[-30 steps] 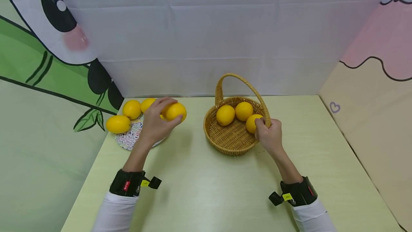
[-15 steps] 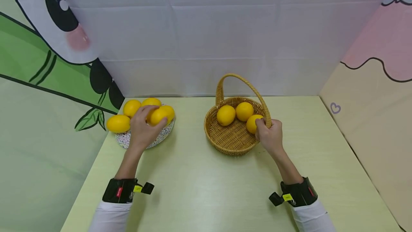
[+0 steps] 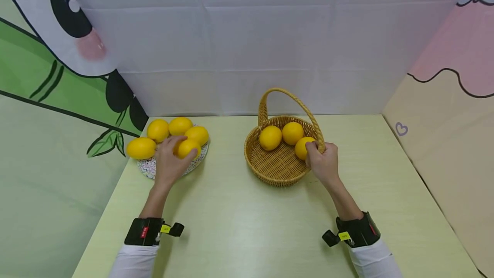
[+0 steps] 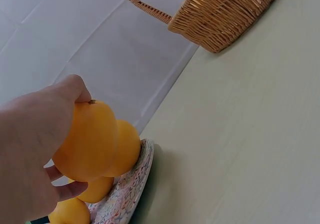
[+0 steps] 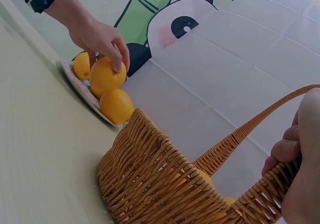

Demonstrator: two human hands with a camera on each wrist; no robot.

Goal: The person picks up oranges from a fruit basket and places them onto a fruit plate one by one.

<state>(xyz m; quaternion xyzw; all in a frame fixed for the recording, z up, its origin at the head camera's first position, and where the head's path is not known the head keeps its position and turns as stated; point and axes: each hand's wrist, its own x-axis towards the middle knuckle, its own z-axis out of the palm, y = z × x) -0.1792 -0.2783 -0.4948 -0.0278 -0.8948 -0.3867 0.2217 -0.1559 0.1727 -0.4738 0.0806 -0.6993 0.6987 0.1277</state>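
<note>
My left hand holds a yellow lemon between thumb and fingers over the front of a speckled plate. Several other lemons sit on or at the edge of that plate, one lemon just behind the held one. In the left wrist view the held lemon overlaps the others, so whether it touches them or the plate cannot be told. My right hand grips the handle of a round wicker basket near its lower right end. Inside the basket rest three lemons.
Plate and basket stand on a pale table, with bare tabletop between them. Behind rises a white fabric backdrop with cartoon prints, meeting the table's back edge. Both wrists wear black straps.
My left hand has moved left and toward me with the lemon, from beyond the plate's right side to over its front. The right hand and basket have stayed put.
</note>
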